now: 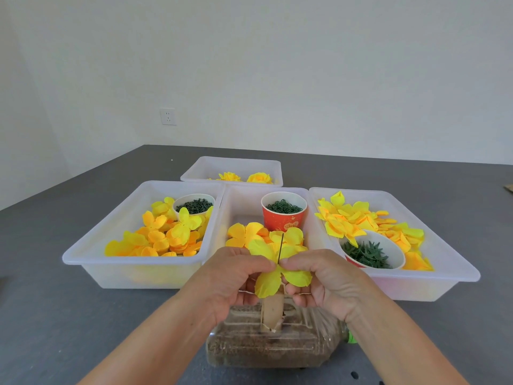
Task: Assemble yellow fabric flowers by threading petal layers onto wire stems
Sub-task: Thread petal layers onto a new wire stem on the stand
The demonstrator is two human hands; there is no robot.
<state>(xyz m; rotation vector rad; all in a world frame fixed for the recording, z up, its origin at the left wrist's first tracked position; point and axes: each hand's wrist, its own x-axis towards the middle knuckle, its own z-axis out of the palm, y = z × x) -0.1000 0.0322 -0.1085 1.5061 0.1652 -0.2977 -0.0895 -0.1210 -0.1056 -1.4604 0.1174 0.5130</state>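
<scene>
A yellow fabric petal layer point(270, 282) sits threaded on a thin dark wire stem point(281, 247) that stands upright through its middle. My left hand point(233, 276) pinches the layer at the wire from the left. From the right, my right hand point(322, 276) pinches it at the same spot. Below the petals the wire runs into a cardboard tube point(272, 312) stuck in a plastic bottle point(273, 345) lying on its side, filled with brown grain. The wire's lower part is hidden by petals and fingers.
Three white trays point(91, 262) point(238, 201) point(444, 259) hold loose yellow and orange petals, plus cups of green parts: a white cup point(194, 205), a red cup point(283, 215), a bowl point(372, 252). A far tray point(233, 165) holds finished flowers. The grey table point(55, 315) lies around them.
</scene>
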